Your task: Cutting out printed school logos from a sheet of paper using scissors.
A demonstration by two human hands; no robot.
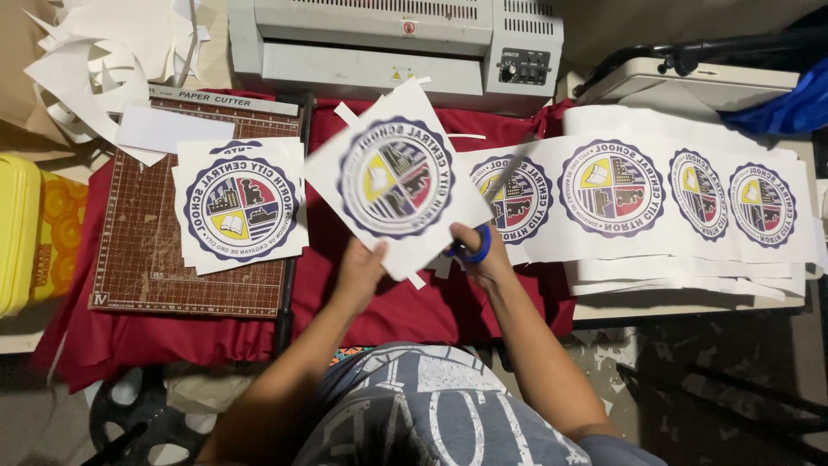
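Blue-handled scissors [473, 246] gripped in right hand [483, 255] fingers; left hand [358, 267] fingers pinch the printed sheet [395, 177]

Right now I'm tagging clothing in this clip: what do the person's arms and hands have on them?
Both forearms are bare, as are the left hand and right hand: no gloves, rings, watch or bands show. A grey short sleeve covers the right upper arm.

Scissors [483, 226] motion-blurred, handles half hidden in the right hand [485, 255]; yellow container [17, 231] edge-cropped.
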